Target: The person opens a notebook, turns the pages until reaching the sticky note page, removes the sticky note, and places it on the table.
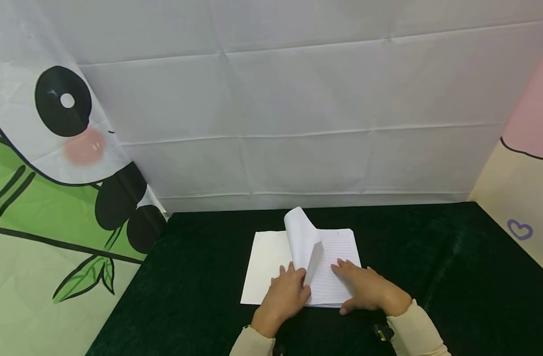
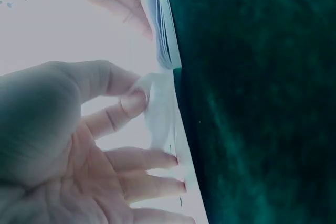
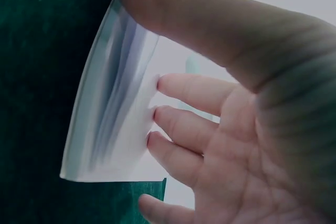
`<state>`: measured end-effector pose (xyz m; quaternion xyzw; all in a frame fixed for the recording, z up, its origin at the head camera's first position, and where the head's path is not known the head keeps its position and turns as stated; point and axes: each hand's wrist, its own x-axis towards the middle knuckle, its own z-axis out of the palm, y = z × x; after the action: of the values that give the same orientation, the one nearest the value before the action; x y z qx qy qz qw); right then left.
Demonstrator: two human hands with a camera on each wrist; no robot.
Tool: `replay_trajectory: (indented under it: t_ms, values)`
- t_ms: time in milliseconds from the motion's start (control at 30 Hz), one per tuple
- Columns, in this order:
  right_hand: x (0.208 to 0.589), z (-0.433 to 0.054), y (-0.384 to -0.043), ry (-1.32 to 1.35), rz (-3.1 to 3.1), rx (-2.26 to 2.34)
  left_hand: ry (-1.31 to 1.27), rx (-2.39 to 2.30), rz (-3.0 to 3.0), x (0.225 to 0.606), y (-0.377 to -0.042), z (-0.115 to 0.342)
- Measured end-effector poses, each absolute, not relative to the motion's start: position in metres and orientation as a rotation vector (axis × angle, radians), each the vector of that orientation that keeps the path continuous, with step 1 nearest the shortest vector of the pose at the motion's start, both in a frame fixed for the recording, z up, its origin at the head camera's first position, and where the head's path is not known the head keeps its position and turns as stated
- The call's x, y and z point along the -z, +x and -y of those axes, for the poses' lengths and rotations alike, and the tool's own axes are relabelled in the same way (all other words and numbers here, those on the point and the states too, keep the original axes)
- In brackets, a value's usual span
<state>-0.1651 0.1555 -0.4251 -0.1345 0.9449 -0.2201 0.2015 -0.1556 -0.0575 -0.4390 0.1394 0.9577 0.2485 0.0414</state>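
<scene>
An open notebook (image 1: 271, 267) with lined pages lies on the dark green cloth. One of its sheets (image 1: 301, 237) stands raised and curled near the middle fold. My left hand (image 1: 285, 291) pinches that sheet low down between thumb and index finger. Its other fingers lie spread over the left side, as the left wrist view shows of the hand (image 2: 100, 156). On the lined right page (image 1: 335, 282) rests my right hand (image 1: 369, 289), fingers extended and thumb near the lower edge. In the right wrist view, the page stack (image 3: 115, 108) shows slightly fanned edges beside the fingertips.
The dark green cloth (image 1: 200, 277) covers the table around the notebook. A white creased sheet (image 1: 298, 99) hangs behind it. Printed cartoon panels stand at the left (image 1: 40, 207) and right (image 1: 520, 198) sides.
</scene>
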Motion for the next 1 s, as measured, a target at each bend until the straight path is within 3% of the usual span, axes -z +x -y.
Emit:
replay_trajectory:
  t_ms: [733, 1000]
  values:
    - [0.428, -0.169, -0.182, -0.387, -2.609, 0.675, -0.002, -1.029, -2.918, 0.429, -0.17, 0.059]
    - [0.428, -0.173, -0.186, -0.404, -2.608, 0.68, -0.329, -0.972, -2.92, 0.42, -0.179, 0.075]
